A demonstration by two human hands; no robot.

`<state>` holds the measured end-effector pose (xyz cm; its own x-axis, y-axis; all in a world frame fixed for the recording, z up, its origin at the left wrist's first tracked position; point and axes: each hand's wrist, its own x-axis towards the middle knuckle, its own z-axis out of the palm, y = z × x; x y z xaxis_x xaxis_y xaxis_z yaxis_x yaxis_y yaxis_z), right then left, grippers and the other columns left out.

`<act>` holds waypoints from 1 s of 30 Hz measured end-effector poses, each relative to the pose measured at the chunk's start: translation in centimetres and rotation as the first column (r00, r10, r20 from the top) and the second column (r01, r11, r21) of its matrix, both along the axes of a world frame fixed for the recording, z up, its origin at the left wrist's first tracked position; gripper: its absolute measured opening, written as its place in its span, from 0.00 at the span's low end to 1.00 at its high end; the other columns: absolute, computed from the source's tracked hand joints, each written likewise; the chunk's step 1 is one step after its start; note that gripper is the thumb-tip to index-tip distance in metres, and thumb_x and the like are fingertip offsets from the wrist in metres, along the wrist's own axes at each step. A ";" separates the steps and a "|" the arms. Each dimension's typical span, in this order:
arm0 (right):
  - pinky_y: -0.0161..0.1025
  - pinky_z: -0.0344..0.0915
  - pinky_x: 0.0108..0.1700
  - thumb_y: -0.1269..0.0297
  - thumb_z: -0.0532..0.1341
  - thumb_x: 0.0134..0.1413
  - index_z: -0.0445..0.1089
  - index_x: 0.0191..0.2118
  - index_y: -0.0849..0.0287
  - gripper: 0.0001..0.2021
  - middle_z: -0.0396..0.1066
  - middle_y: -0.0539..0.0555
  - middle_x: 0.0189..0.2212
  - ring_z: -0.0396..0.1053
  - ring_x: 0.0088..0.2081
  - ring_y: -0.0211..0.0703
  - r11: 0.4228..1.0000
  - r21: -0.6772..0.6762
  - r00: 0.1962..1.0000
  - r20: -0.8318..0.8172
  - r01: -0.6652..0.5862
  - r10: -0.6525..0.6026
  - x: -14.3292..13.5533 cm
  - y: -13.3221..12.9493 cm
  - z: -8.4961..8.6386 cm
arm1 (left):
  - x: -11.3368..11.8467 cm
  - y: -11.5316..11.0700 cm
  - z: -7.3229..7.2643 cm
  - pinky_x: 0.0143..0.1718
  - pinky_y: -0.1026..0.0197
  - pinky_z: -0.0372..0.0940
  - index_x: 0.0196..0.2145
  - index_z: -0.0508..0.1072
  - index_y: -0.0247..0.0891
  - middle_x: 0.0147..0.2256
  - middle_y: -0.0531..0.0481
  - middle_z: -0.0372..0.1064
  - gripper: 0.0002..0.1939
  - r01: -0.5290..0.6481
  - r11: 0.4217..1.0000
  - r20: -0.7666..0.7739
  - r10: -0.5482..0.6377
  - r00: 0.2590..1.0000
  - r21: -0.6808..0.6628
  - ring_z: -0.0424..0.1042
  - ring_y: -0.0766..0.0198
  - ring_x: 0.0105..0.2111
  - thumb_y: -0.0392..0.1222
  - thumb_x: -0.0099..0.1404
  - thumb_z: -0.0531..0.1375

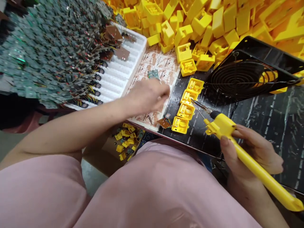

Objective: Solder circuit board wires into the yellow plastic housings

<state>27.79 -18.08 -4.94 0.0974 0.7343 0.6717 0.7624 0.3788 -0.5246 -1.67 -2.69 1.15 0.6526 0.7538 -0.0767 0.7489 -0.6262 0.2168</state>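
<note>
My right hand (pixel 247 148) is closed around a yellow soldering gun (pixel 251 160). Its dark tip and a thin metal feed tube point left, with the tip at one of several small yellow plastic housings (pixel 186 110) lined up in a row. My left hand (pixel 148 95) hovers over the patterned sheet (pixel 140 77) with its fingers curled together; whatever may be in them is hidden. Just beyond its knuckles lies a small green circuit board (pixel 153 74). Beside the nearest housing rest a brown circuit board (pixel 164 123) and a small round speaker (pixel 167 116) with thin wires.
A white foam tray (pixel 133 41) on the left bears a big stack of wired circuit boards (pixel 59 53). Yellow housings are heaped (pixel 201 25) at the back. A black fan (pixel 251 69) stands right on the black mat (pixel 268 117). Below the edge is a cardboard box (pixel 99 155) of parts.
</note>
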 end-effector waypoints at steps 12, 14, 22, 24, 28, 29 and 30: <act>0.35 0.79 0.35 0.67 0.71 0.61 0.75 0.59 0.46 0.21 0.83 0.50 0.36 0.82 0.33 0.45 0.947 -0.145 0.952 0.067 -0.287 0.298 -2.6 1.8 3.6 | -2.8 2.7 0.6 0.33 0.60 0.69 0.36 0.78 0.38 0.30 0.48 0.77 0.10 -0.080 0.920 0.330 0.217 0.919 -0.383 0.74 0.64 0.29 0.42 0.66 0.57; 0.34 0.80 0.41 0.70 0.72 0.61 0.75 0.57 0.48 0.21 0.84 0.52 0.41 0.83 0.39 0.45 0.943 -0.102 0.942 0.079 -0.317 0.325 -3.3 2.7 4.1 | -1.5 1.0 1.7 0.29 0.63 0.68 0.35 0.76 0.38 0.32 0.47 0.79 0.08 0.006 0.803 0.373 0.270 0.888 -0.596 0.73 0.67 0.27 0.42 0.66 0.57; 0.36 0.81 0.49 0.69 0.72 0.62 0.69 0.57 0.49 0.21 0.82 0.48 0.44 0.83 0.44 0.41 0.813 -0.136 0.786 -0.386 -0.566 0.482 -5.9 4.0 3.8 | 1.7 -2.3 1.7 0.27 0.66 0.67 0.35 0.73 0.40 0.29 0.53 0.74 0.11 0.205 0.411 0.399 0.469 0.788 -0.888 0.73 0.68 0.25 0.50 0.62 0.64; 0.37 0.82 0.43 0.72 0.71 0.62 0.66 0.58 0.47 0.24 0.80 0.46 0.40 0.82 0.37 0.40 0.785 -0.121 0.698 -0.551 -0.608 0.457 -5.9 3.2 3.8 | 1.8 -2.4 1.2 0.25 0.66 0.65 0.40 0.73 0.40 0.24 0.55 0.69 0.13 0.229 0.335 0.388 0.554 0.737 -0.914 0.70 0.68 0.22 0.51 0.63 0.65; 0.41 0.83 0.38 0.70 0.72 0.61 0.67 0.55 0.46 0.22 0.78 0.47 0.37 0.82 0.35 0.43 0.797 -0.117 0.678 -0.606 -0.593 0.416 -5.8 1.8 4.7 | 2.0 -3.3 -0.1 0.27 0.64 0.69 0.51 0.73 0.40 0.28 0.53 0.75 0.19 0.281 0.294 0.405 0.600 0.690 -0.914 0.74 0.65 0.25 0.51 0.67 0.64; 0.42 0.84 0.38 0.70 0.72 0.60 0.67 0.54 0.46 0.22 0.78 0.47 0.38 0.82 0.35 0.44 0.816 -0.113 0.690 -0.606 -0.566 0.395 -5.8 1.6 4.9 | 2.1 -3.7 -0.4 0.30 0.63 0.72 0.52 0.74 0.40 0.33 0.50 0.79 0.18 0.284 0.342 0.438 0.572 0.693 -0.896 0.78 0.63 0.30 0.49 0.68 0.63; 0.43 0.84 0.38 0.71 0.73 0.59 0.67 0.54 0.46 0.22 0.78 0.48 0.39 0.82 0.36 0.45 0.840 -0.102 0.702 -0.607 -0.533 0.372 -5.9 1.5 5.1 | 2.2 -4.1 -0.8 0.35 0.62 0.75 0.52 0.76 0.39 0.38 0.47 0.82 0.17 0.290 0.413 0.485 0.523 0.701 -0.864 0.81 0.61 0.36 0.48 0.69 0.62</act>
<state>21.94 -16.56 0.15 -0.0064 0.9186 0.3952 0.0861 0.3943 -0.9149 0.57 -6.80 0.39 0.7259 0.5950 -0.3451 0.2023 0.2948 0.9339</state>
